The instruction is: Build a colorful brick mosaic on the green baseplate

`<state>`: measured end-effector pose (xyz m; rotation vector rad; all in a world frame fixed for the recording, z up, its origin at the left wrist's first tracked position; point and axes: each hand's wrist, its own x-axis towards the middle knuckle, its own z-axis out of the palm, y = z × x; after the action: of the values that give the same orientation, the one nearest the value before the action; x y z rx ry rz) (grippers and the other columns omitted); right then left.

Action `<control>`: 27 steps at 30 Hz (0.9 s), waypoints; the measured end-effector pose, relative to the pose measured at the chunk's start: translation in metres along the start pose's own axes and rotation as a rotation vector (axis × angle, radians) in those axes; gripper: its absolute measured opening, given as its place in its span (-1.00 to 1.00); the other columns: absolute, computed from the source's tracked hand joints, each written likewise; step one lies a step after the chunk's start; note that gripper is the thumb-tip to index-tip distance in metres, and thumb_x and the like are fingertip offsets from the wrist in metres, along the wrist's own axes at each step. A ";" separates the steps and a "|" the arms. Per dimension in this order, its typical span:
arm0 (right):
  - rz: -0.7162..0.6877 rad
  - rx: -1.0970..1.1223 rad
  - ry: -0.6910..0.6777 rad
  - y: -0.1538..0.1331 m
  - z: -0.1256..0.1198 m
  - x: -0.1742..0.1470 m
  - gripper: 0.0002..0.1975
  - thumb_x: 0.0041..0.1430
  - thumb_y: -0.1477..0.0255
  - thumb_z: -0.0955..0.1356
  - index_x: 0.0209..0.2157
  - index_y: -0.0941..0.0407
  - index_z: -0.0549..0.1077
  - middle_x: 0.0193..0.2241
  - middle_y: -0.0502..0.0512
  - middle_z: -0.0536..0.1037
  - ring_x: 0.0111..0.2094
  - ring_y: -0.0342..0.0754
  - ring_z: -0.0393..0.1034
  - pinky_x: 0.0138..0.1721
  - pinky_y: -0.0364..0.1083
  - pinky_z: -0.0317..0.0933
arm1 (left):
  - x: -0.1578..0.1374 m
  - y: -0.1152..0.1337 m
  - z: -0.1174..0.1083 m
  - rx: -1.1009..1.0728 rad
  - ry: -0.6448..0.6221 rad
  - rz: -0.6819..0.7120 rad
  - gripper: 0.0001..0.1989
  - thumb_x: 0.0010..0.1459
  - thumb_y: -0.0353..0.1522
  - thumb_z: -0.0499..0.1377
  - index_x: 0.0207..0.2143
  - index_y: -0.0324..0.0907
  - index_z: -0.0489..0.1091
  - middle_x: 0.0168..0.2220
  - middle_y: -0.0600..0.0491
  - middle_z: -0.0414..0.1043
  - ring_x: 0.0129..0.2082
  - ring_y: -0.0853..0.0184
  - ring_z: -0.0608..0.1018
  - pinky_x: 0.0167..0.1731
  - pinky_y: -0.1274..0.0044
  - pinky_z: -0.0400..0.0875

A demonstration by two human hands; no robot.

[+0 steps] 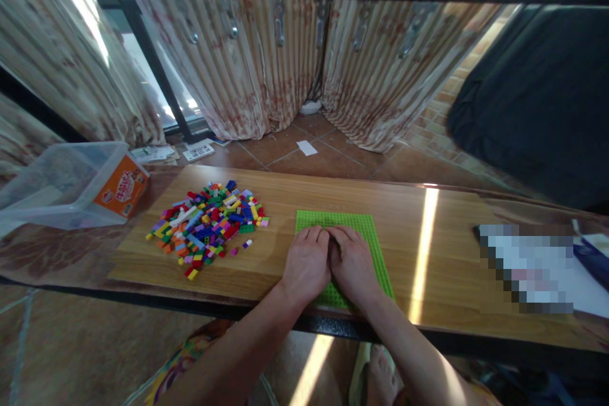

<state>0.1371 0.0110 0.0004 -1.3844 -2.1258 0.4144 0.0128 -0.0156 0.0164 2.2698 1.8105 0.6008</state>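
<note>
A green studded baseplate [375,257] lies flat on the wooden board, with both hands over it. My left hand [308,261] rests on its left part, back upward, the fingers bent and pressed together. Close against it, my right hand [353,263] also has its back upward and its fingers curled, and the two hands meet near the fingertips. Whatever is under the fingers, if anything, is hidden. To the left is a loose heap of small toy building bricks [214,222] in many colours. The studs that show around the hands carry no bricks.
A clear plastic bin [61,184] with an orange label stands at the far left. On the right lies a blurred-out flat object [528,266] beside white papers [592,292]. A sunlight stripe crosses the wooden board [266,279]. Curtains [266,70] hang behind the table.
</note>
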 end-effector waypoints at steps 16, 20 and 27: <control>0.052 -0.007 -0.016 -0.010 -0.004 0.004 -0.70 0.27 0.54 0.21 -0.08 0.09 0.50 -0.09 0.16 0.54 -0.06 0.05 0.35 0.01 0.04 0.17 | 0.003 -0.004 0.003 0.025 0.057 0.017 -0.75 0.18 -0.54 0.06 -0.10 -0.29 0.41 -0.06 -0.16 0.47 -0.03 0.15 0.47 0.07 0.30 0.39; 0.059 -0.008 -0.015 -0.012 -0.005 0.004 -0.71 0.28 0.53 0.20 -0.11 0.10 0.51 -0.10 0.16 0.54 -0.07 0.05 0.34 0.00 0.04 0.17 | 0.004 -0.006 0.003 0.034 0.055 0.015 -0.73 0.18 -0.53 0.07 -0.09 -0.30 0.43 -0.04 -0.17 0.48 -0.02 0.14 0.48 0.08 0.29 0.40; 0.079 -0.016 -0.036 -0.014 -0.006 0.005 -0.71 0.30 0.51 0.20 -0.12 0.09 0.51 -0.11 0.15 0.54 -0.07 0.03 0.33 -0.01 0.00 0.14 | 0.006 -0.008 0.004 0.034 0.048 0.015 -0.77 0.16 -0.53 0.09 -0.14 -0.28 0.44 -0.06 -0.12 0.50 -0.04 0.15 0.49 0.06 0.29 0.42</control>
<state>0.1290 0.0090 0.0143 -1.4844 -2.1118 0.4577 0.0089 -0.0077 0.0107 2.3124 1.8411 0.6370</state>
